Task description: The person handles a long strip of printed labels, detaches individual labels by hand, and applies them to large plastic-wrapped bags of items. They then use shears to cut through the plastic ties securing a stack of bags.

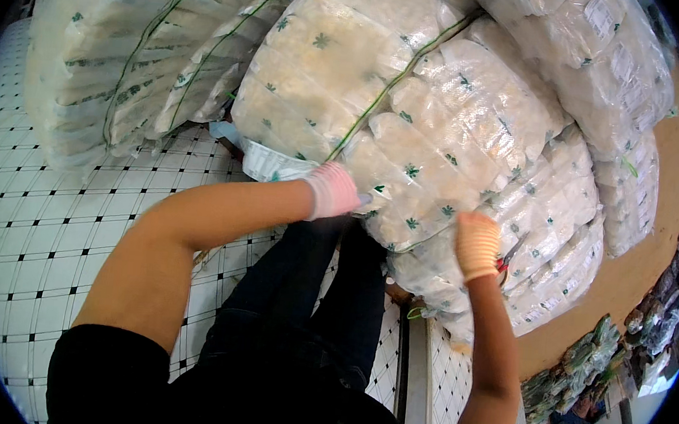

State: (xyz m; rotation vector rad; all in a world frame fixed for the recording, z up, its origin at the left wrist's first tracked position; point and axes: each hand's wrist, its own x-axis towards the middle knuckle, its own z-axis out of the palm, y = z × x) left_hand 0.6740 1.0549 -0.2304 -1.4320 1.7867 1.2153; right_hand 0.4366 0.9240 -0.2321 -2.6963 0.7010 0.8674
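Note:
My left hand (332, 191), in a pink and white glove, is against the front of a large clear-wrapped bale (329, 58) of pale packets. A green strap (391, 87) runs down the bale to that hand. Its fingers point away from me and are partly hidden and blurred, so their grip does not show. On the right, my right hand (478, 244), in a yellow-striped glove, is closed over the lower packets. Red-handled scissors (503, 266) stick out from its palm side, blades angled up and to the right.
Another strapped bale (94, 61) stands at the left, and more wrapped packets (565, 38) are piled at the far right. A white basket-like container (275, 163) sits beside my left hand. White tiles with black dots (36, 266) cover the floor. Dark plastic-wrapped items (585, 359) lie at the right.

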